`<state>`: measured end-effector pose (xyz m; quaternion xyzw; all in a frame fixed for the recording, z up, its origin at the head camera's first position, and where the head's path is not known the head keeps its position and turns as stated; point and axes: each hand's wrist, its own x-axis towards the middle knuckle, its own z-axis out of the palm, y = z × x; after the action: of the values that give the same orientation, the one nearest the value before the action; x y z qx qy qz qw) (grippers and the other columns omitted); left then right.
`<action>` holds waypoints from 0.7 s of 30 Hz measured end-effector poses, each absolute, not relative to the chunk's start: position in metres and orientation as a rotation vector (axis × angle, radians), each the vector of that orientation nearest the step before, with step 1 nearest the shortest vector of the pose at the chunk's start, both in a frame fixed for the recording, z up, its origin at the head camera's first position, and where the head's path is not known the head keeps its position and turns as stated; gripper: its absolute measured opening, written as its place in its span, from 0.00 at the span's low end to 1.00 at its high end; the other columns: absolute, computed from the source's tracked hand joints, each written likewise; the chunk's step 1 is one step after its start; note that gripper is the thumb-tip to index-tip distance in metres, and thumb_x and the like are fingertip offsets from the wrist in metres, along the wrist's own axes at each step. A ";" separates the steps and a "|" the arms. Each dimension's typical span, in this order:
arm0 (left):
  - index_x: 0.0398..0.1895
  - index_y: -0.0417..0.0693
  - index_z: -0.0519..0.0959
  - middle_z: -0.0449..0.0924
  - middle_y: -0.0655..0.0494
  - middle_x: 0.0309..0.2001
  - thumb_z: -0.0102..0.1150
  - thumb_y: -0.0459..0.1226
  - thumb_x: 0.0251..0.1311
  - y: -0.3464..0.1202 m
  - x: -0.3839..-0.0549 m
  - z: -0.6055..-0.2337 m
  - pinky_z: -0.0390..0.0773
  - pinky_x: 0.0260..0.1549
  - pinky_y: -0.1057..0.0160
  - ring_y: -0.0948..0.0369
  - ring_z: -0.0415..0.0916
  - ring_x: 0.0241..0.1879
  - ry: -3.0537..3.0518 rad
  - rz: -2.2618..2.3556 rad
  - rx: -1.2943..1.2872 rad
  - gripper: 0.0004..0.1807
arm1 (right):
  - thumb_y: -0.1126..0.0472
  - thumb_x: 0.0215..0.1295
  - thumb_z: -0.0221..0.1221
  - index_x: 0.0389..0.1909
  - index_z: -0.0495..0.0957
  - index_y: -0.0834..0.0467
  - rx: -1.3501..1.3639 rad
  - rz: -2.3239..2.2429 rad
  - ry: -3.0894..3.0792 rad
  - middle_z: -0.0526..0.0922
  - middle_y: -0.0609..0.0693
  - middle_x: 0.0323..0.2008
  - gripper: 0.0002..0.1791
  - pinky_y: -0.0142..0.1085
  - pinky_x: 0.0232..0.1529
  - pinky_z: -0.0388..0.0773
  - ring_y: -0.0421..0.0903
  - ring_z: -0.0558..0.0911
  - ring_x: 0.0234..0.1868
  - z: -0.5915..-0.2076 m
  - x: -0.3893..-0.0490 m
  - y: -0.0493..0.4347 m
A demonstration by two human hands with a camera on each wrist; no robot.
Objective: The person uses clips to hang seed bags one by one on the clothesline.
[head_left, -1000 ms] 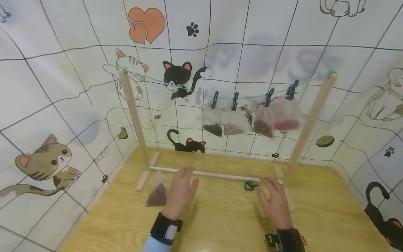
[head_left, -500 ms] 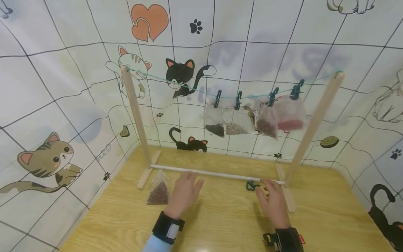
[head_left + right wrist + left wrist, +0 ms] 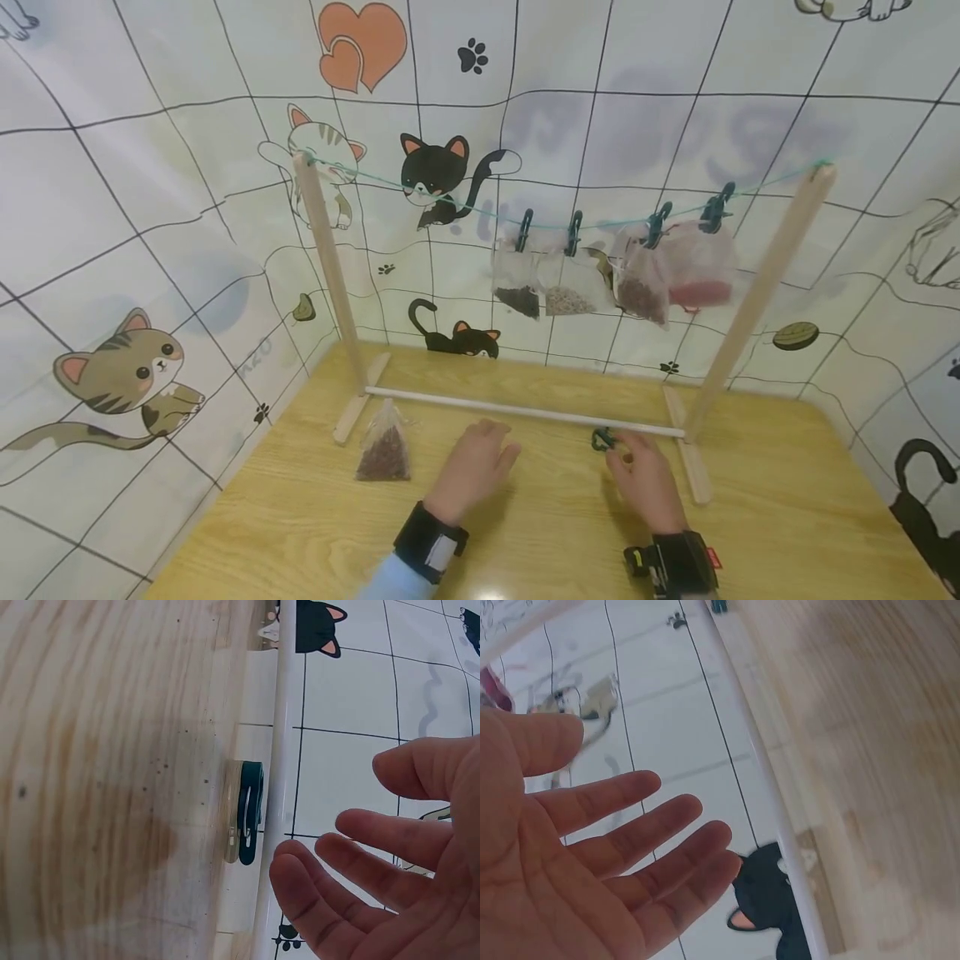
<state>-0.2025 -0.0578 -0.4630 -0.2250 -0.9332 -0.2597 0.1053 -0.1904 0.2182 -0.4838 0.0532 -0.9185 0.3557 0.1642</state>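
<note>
My left hand [image 3: 472,468] hovers over the table right of a clear bag with dark reddish-brown filling [image 3: 384,450]. Its fingers are loosely spread with nothing between them, as the left wrist view confirms. My right hand [image 3: 647,479] is beside a dark green clothespin [image 3: 250,814] lying on the table by the white rod [image 3: 525,410]. In the right wrist view its fingers are relaxed and apart from the clothespin. Overhead, several clear bags hang from a green string by clothespins, including one with black filling [image 3: 517,300] and one with pink filling [image 3: 699,292].
A wooden post [image 3: 330,275] stands at the left and another post [image 3: 757,300] at the right, with the string tied between their tops. Their feet rest on the wooden table [image 3: 540,517]. A cat-print sheet [image 3: 570,50] covers the back and sides.
My left hand has moved right, away from the bag on the table. The right hand has shifted slightly left toward the loose clothespin. The head view has shifted a little.
</note>
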 end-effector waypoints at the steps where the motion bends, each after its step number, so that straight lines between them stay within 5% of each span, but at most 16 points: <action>1: 0.58 0.35 0.80 0.81 0.36 0.56 0.54 0.40 0.76 -0.053 -0.202 -0.461 0.81 0.55 0.48 0.43 0.79 0.56 -2.744 -0.748 -0.683 0.19 | 0.67 0.69 0.61 0.59 0.78 0.71 0.157 1.004 -2.624 0.78 0.70 0.56 0.20 0.56 0.42 0.85 0.64 0.86 0.43 -0.484 -0.191 0.218; 8: 0.62 0.37 0.78 0.82 0.40 0.58 0.56 0.41 0.75 -0.017 -0.204 -0.448 0.79 0.60 0.53 0.48 0.79 0.59 -2.736 -0.682 -0.791 0.20 | 0.68 0.69 0.59 0.59 0.78 0.72 0.176 0.970 -2.654 0.78 0.70 0.58 0.20 0.56 0.44 0.84 0.65 0.86 0.44 -0.482 -0.189 0.222; 21: 0.54 0.41 0.84 0.84 0.47 0.52 0.64 0.39 0.68 0.030 -0.210 -0.464 0.83 0.48 0.60 0.54 0.82 0.50 -2.770 -0.537 -0.802 0.16 | 0.70 0.67 0.62 0.57 0.76 0.79 0.281 0.900 -2.708 0.74 0.75 0.63 0.21 0.62 0.59 0.76 0.73 0.78 0.59 -0.488 -0.195 0.223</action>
<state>-0.2101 0.0299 -0.4639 -0.2718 -0.9392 -0.1820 0.1043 -0.1952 0.2226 -0.4884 0.0970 -0.9356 0.3110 0.1364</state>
